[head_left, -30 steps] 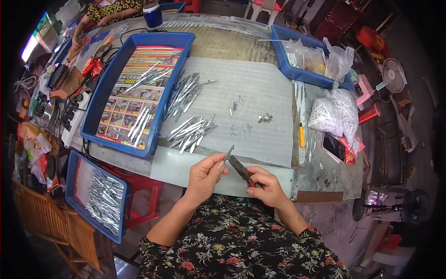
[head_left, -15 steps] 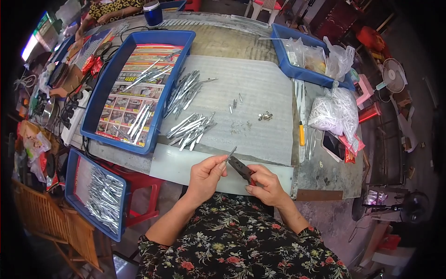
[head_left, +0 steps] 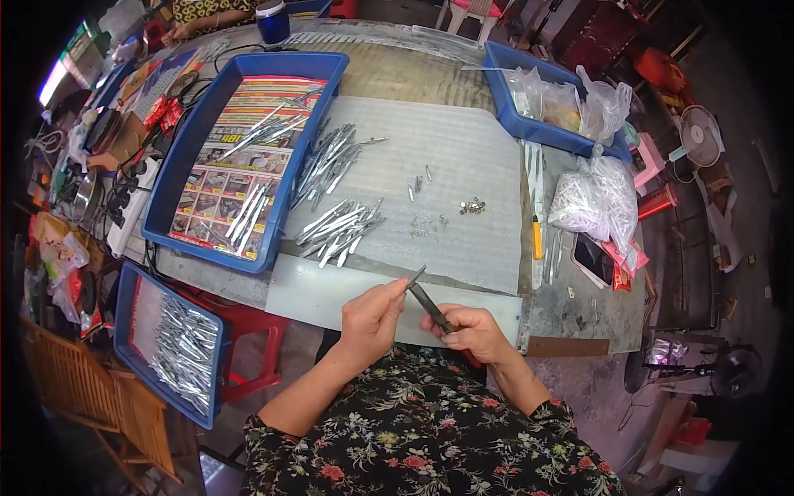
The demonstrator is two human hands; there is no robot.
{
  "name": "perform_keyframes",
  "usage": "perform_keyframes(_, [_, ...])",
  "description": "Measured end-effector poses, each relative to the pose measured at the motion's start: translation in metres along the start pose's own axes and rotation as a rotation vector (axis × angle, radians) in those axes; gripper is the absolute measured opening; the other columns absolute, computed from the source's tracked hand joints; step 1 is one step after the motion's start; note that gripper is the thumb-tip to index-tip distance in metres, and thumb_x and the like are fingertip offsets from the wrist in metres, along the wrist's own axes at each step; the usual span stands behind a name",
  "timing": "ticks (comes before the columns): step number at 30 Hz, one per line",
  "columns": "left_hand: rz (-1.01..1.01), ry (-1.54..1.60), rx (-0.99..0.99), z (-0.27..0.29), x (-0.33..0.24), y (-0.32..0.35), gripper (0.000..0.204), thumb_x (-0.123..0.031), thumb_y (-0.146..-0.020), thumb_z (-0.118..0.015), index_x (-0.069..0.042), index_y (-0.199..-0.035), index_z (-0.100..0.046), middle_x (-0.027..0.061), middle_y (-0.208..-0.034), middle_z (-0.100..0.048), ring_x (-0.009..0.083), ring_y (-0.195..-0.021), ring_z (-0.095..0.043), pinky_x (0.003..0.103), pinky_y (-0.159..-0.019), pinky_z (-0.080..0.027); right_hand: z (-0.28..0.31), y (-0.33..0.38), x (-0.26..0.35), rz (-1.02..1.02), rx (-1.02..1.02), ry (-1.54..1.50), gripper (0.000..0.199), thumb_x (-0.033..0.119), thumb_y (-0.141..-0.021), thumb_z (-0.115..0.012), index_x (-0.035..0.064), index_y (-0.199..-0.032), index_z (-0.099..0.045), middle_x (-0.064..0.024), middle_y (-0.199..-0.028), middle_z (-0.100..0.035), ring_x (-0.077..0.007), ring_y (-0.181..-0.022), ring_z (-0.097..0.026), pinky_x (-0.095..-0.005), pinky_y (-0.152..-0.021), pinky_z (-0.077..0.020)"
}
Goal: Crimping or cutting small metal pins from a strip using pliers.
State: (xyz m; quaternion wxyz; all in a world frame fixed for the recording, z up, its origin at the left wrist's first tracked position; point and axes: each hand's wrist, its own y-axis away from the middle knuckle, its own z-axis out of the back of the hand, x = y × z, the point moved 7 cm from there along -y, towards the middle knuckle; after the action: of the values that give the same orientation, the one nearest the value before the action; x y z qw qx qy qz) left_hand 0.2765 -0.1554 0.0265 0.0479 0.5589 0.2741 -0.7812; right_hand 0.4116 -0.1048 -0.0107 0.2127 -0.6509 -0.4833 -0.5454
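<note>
Cluttered grey desk [head_left: 463,157]; at its near edge, both hands pinch one slim dark metal tool [head_left: 430,304]: left hand [head_left: 372,318] grips its tip, right hand [head_left: 473,331] its handle.

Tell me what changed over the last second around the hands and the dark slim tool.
Very little. The left hand and right hand keep pinching the dark slim tool with its small metal blade, which tilted only slightly. The loose metal pieces on the grey mat and the blue trays stayed put.
</note>
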Motion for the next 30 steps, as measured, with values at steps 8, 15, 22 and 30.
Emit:
perform_keyframes(8, [0.446,0.454,0.077,-0.006,0.026,0.001,0.019,-0.007,-0.083,-0.047,0.001,-0.098,-0.054,-0.0019,-0.065,-0.05,0.004,-0.059,-0.044,0.017,-0.053,-0.036,0.005,-0.001,0.015,0.278,-0.13,0.402,0.014,0.004,-0.065,-0.059,-0.0013,-0.064,-0.046,-0.0103,-0.095,-0.049,-0.0105,-0.068,-0.042,-0.0219,-0.058,-0.0349])
perform_keyframes(15, [0.473,0.49,0.091,-0.006,0.027,0.005,0.019,-0.008,-0.084,-0.046,0.001,-0.098,-0.054,-0.0029,-0.066,-0.049,0.0017,-0.058,-0.039,0.015,-0.051,-0.032,0.002,0.001,0.02,0.287,-0.141,0.499,0.015,0.004,-0.064,-0.06,-0.0015,-0.064,-0.046,-0.0119,-0.095,-0.05,-0.0141,-0.071,-0.046,-0.0238,-0.06,-0.0371])
perform_keyframes(22, [0.463,0.465,0.086,-0.007,0.027,0.004,0.019,-0.007,-0.083,-0.046,0.002,-0.099,-0.054,-0.0024,-0.065,-0.049,0.0034,-0.058,-0.042,0.016,-0.053,-0.035,-0.001,0.001,0.026,0.333,-0.149,0.639,0.016,0.005,-0.064,-0.06,-0.0016,-0.064,-0.045,-0.0145,-0.095,-0.05,-0.0207,-0.075,-0.049,-0.0269,-0.063,-0.0395])
perform_keyframes(30, [0.192,0.145,0.02,-0.001,0.016,0.002,0.018,-0.004,-0.082,-0.047,0.002,-0.098,-0.054,0.0003,-0.065,-0.051,0.0064,-0.061,-0.046,0.019,-0.054,-0.039,0.0,-0.004,0.009,0.125,-0.048,0.288,0.011,0.004,-0.066,-0.056,-0.0017,-0.065,-0.046,-0.011,-0.096,-0.051,-0.0139,-0.072,-0.048,-0.0243,-0.065,-0.0383])
